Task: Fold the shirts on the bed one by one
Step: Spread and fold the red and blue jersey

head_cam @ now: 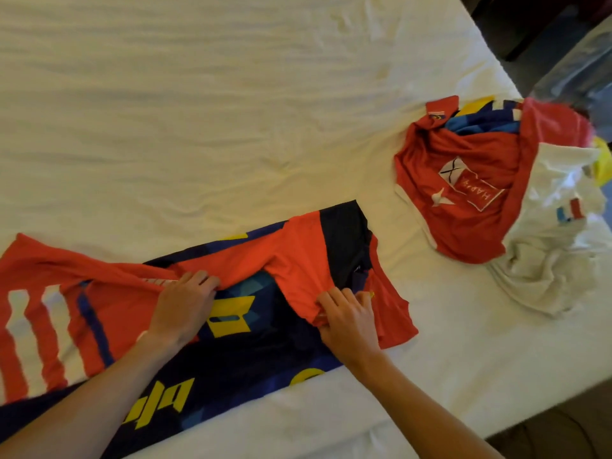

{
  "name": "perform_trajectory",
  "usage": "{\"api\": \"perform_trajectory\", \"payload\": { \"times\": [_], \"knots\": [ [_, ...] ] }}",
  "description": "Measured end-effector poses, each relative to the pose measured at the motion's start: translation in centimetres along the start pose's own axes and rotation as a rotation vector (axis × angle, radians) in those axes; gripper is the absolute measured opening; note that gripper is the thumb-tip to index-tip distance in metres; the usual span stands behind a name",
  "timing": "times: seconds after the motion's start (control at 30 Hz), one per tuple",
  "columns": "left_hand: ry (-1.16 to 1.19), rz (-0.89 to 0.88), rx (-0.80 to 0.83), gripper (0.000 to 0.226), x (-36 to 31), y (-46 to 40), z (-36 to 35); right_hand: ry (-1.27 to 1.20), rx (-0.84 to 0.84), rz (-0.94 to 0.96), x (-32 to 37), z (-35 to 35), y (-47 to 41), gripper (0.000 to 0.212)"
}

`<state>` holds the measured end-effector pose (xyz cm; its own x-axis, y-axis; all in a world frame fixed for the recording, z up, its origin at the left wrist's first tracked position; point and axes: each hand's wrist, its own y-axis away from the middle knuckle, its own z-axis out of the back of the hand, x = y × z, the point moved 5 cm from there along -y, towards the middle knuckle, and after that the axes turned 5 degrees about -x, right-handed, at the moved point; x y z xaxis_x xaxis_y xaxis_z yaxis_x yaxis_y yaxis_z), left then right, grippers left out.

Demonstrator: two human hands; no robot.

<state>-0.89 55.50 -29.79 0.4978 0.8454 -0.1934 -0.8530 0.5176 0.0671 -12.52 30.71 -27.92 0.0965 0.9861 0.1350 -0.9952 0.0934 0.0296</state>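
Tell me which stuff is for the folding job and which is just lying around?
For the job: navy and red shirt, held by left hand and right hand; pile of shirts waiting.

Just there: bed sheet, dark floor.

— Where is room lying open for a hand?

— The far stretch of the bed (pixel 198 94) is lying bare, and a strip of sheet is running between the spread jersey (pixel 251 313) and the heap of shirts (pixel 496 193).

— What is standing in the way?

— The jersey is covering the near left, with both hands (pixel 185 303) resting on it. The heap is crowding the right edge, where the mattress is ending.
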Motion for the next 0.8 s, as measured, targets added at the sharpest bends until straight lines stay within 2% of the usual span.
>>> {"api": "perform_trajectory", "payload": {
  "times": [0.1,0.13,0.2,0.27,0.37,0.5,0.63,0.8],
  "knots": [
    [-0.015,0.004,0.034,0.019,0.5,0.8,-0.1,0.065,0.338,-0.112,0.0,-1.3,1.2,0.048],
    [-0.012,0.024,0.041,0.02,0.9,0.9,-0.1,0.067,0.371,-0.148,0.2,-1.3,1.4,0.058],
    [-0.028,0.067,0.085,0.021,1.9,0.9,0.0,0.034,0.286,-0.143,2.0,-0.6,1.1,0.07],
    [-0.078,0.08,0.157,0.025,3.1,0.9,0.0,-0.069,0.159,-0.023,5.2,-0.1,0.3,0.07],
    [-0.151,0.089,0.217,0.029,5.7,1.0,0.5,-0.166,0.176,0.18,10.6,-1.2,-1.9,0.062],
    [-0.329,0.141,0.289,0.037,11.2,1.0,2.1,-0.072,0.193,0.312,16.2,-4.2,-5.9,0.055],
    [-0.549,0.2,0.268,0.032,16.9,0.9,4.8,0.043,0.176,0.338,18.8,-6.0,-9.0,0.05],
    [-0.628,0.235,0.288,0.029,21.0,3.2,6.9,0.011,0.209,0.252,19.3,-6.7,-10.6,0.05]
  ]
}}
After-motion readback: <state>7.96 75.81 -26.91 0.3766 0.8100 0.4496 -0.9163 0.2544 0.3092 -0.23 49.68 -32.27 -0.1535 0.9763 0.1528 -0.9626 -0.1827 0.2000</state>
